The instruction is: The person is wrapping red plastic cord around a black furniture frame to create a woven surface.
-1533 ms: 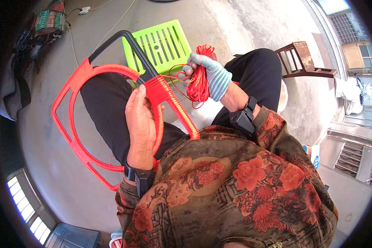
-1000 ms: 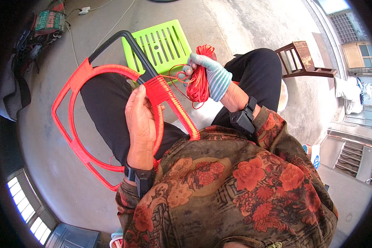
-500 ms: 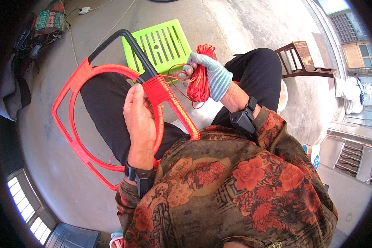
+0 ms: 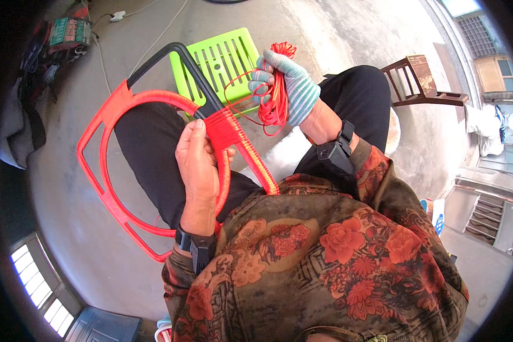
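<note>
While left hand (image 4: pixel 198 165) stays, cord bundle (image 4: pixel 275 100) lifted

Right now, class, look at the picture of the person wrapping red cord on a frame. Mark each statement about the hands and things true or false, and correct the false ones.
1. The right hand wears a striped knit glove. True.
2. The left hand is gloved too. False: it is bare.
3. The right hand holds a bundle of red cord. True.
4. The left hand grips the red frame where the cord wrapping is. True.
5. The green slatted stool rests on the person's lap. False: it stands on the floor beyond the knees.
</note>
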Demonstrator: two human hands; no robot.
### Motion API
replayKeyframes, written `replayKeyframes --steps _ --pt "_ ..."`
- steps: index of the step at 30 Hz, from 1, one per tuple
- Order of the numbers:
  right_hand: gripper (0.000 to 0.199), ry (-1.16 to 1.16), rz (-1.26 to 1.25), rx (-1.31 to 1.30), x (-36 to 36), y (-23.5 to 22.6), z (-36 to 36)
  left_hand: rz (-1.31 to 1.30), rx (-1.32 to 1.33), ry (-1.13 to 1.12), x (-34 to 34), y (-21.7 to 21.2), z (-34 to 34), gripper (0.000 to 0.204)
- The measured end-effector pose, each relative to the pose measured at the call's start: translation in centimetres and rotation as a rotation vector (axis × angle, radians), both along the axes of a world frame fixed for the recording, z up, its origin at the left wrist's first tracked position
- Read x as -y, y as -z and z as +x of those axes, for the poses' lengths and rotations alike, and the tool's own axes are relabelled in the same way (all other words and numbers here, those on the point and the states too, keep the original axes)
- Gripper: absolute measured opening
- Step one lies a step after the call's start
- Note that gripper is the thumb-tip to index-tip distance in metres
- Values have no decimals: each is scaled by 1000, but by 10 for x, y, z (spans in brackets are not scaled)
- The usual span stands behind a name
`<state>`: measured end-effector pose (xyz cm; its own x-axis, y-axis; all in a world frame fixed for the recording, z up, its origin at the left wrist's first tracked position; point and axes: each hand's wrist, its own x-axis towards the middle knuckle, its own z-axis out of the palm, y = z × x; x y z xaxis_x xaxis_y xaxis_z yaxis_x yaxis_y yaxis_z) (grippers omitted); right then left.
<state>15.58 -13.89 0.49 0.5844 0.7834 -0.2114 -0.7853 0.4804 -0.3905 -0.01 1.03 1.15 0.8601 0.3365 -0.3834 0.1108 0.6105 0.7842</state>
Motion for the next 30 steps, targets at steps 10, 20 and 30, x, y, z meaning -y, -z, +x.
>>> replayKeyframes --steps 10,20,30 --pt "28 -183 -770 598 -11 -13 -13 4 -2 9 7 3 1 17" --pt "29 -228 -880 759 -20 -23 -23 -4 12 -41 6 7 4 16" --pt "26 -222 -819 635 -20 -7 -35 18 21 -114 7 14 4 16"
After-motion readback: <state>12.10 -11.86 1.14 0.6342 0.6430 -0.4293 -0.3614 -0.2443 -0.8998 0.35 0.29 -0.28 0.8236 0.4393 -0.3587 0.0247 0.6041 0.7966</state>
